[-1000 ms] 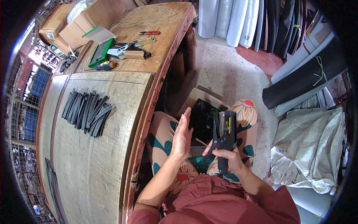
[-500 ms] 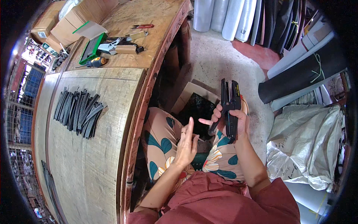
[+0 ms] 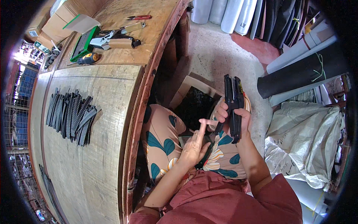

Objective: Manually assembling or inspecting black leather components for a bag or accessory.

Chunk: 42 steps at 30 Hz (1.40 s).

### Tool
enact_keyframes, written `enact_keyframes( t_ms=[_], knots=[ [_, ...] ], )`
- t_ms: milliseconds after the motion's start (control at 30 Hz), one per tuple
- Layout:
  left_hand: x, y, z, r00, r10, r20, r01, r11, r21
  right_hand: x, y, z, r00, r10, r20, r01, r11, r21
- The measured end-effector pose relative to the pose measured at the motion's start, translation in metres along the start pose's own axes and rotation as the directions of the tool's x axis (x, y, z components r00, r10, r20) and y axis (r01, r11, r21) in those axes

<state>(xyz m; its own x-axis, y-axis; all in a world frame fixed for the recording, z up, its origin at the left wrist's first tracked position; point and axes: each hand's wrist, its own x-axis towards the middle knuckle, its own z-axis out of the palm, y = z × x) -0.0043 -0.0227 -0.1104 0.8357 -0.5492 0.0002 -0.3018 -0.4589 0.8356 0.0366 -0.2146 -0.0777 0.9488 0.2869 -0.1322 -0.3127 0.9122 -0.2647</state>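
Observation:
My right hand (image 3: 241, 118) is wrapped round a black plier-type hand tool (image 3: 234, 106), which looks like a plier stapler. The tool stands nearly upright above my right knee, with its long jaws pointing away from me. My right index finger sticks out to the left, past the tool's handle. My left hand (image 3: 194, 148) is empty, with its index finger stretched out and its thumb apart. The left index fingertip meets or overlaps the tip of the right index finger. Below the hands, between my legs, sits an open cardboard box (image 3: 181, 89) with dark contents that I cannot make out.
A wooden table (image 3: 100, 160) on the left bears a pile of black ridged strips (image 3: 71, 116), a screwdriver (image 3: 88, 58), a green-edged case (image 3: 85, 44), and other hand tools (image 3: 118, 40). Material rolls (image 3: 302, 80) and white sacks (image 3: 304, 138) crowd the right side.
My left hand has moved up and right, bringing its index fingertip to the right one. The tool has turned slightly in my right hand, and its jaws look closer together.

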Motion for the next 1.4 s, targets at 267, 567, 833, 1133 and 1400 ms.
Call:
enact_keyframes(
  t_ms=[267, 567, 833, 1133, 1400],
  knots=[
    [-0.006, -0.012, 0.018, 0.969, -0.024, 0.247, 0.028, 0.999, -0.015, 0.005, 0.002, 0.002, 0.996, 0.001, 0.093, -0.014, 0.989, 0.148],
    [0.016, -0.005, -0.006, 0.965, -0.063, -0.254, 0.024, 0.988, -0.154, -0.001, -0.009, -0.006, 0.999, -0.038, 0.006, 0.037, 0.998, 0.057],
    [0.018, -0.006, -0.001, 0.985, 0.1, -0.137, -0.12, 0.982, -0.143, -0.01, -0.019, -0.002, 0.992, -0.089, -0.089, 0.079, 0.991, -0.111],
    [0.015, -0.014, 0.004, 0.995, 0.091, -0.028, -0.093, 0.994, -0.062, -0.011, -0.02, -0.018, 0.998, -0.058, -0.008, 0.058, 0.998, 0.011],
    [0.014, -0.011, 0.004, 0.996, 0.085, -0.032, -0.086, 0.996, -0.007, -0.01, -0.02, -0.017, 0.998, -0.058, -0.006, 0.058, 0.998, -0.017]
  ],
)
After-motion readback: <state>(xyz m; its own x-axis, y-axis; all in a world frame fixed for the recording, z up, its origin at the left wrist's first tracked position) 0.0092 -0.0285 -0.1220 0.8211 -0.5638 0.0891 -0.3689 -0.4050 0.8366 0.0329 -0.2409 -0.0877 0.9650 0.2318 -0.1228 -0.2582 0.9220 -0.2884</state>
